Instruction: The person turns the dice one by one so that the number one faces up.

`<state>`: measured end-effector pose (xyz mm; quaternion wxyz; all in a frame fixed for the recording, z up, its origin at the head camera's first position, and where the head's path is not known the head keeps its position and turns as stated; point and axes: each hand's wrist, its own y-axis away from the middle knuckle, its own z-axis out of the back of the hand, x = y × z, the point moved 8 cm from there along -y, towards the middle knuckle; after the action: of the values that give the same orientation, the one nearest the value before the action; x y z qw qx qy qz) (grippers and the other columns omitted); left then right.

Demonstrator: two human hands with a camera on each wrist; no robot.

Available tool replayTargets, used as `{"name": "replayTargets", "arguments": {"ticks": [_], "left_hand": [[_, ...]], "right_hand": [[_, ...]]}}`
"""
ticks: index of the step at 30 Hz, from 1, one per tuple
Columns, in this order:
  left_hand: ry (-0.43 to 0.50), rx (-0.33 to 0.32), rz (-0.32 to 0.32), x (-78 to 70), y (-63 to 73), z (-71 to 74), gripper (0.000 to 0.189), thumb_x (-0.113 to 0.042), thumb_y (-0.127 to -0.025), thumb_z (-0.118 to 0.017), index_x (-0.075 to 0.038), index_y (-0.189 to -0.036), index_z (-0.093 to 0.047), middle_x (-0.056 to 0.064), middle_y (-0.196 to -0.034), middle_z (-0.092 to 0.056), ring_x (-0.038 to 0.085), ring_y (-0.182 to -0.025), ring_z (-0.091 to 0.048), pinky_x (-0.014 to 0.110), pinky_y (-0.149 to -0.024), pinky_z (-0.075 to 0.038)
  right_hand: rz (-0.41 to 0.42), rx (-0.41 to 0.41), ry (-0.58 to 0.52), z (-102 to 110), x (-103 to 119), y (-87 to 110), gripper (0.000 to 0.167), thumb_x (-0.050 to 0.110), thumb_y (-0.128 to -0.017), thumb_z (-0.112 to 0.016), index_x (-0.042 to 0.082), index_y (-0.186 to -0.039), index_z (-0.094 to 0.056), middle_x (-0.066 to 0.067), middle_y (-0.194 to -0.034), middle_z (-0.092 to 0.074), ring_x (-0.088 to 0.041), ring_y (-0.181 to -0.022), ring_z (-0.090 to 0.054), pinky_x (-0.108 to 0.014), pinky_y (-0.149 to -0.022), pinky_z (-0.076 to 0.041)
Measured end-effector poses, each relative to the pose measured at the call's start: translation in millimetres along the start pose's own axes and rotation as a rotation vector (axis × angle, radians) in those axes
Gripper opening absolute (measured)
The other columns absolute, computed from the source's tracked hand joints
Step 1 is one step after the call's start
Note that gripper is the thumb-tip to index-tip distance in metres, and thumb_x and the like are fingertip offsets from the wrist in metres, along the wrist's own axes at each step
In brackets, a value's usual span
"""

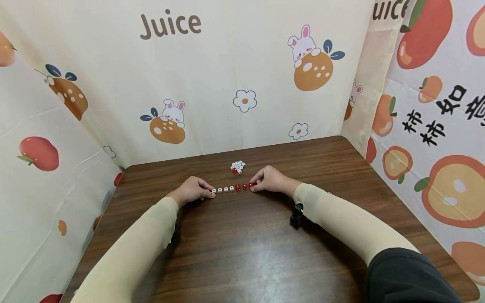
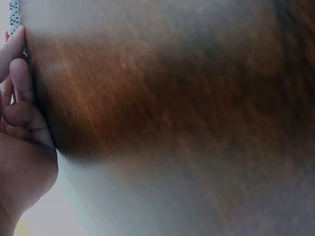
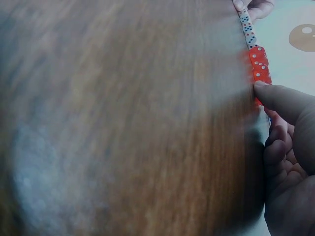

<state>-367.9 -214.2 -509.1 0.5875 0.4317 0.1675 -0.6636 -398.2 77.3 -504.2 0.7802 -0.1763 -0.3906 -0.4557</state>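
Note:
A straight row of small dice lies across the wooden table, several white dice (image 1: 226, 190) on the left and three red dice (image 1: 238, 187) on the right. At the row's left end, my left hand (image 1: 192, 189) pinches the outermost white die (image 1: 214, 191) between thumb and forefinger. My right hand (image 1: 270, 180) pinches the red die at the opposite end, its thumb against the die's near side. In the right wrist view, the red dice (image 3: 259, 55) and the white dice (image 3: 247, 29) run up toward the left hand. Fingertips partly hide both end dice.
Behind the row sits a cluster of white dice (image 1: 238, 165) with a red die (image 1: 234, 170) among them. The brown wooden table (image 1: 235, 244) meets printed cloth walls (image 1: 212, 75) at the back and on both sides.

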Motion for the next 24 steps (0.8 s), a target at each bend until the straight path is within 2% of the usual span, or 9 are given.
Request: {"name": "replayTargets", "arguments": {"ticks": [7, 24], "left_hand": [[0.003, 0.000, 0.006, 0.5, -0.5, -0.3, 0.024, -0.016, -0.093, -0.095, -0.003, -0.112, -0.089, 0.004, -0.108, -0.086, 0.013, -0.077, -0.064, 0.027, -0.071, -0.057], [0.010, 0.002, 0.005, 2.0, -3.2, -0.7, 0.024, -0.016, -0.094, -0.094, -0.003, -0.114, -0.089, 0.003, -0.107, -0.086, 0.013, -0.080, -0.065, 0.027, -0.072, -0.058]], "right_hand": [[-0.009, -0.001, -0.006, 0.4, 0.1, 0.8, 0.017, 0.018, -0.090, -0.096, 0.011, -0.106, -0.092, 0.013, -0.064, -0.063, -0.003, -0.066, -0.053, -0.022, -0.067, -0.042], [0.007, 0.030, -0.008, 0.6, -0.1, -0.6, 0.022, 0.019, -0.090, -0.096, 0.009, -0.109, -0.091, 0.011, -0.066, -0.062, -0.004, -0.065, -0.052, -0.022, -0.067, -0.043]]}}
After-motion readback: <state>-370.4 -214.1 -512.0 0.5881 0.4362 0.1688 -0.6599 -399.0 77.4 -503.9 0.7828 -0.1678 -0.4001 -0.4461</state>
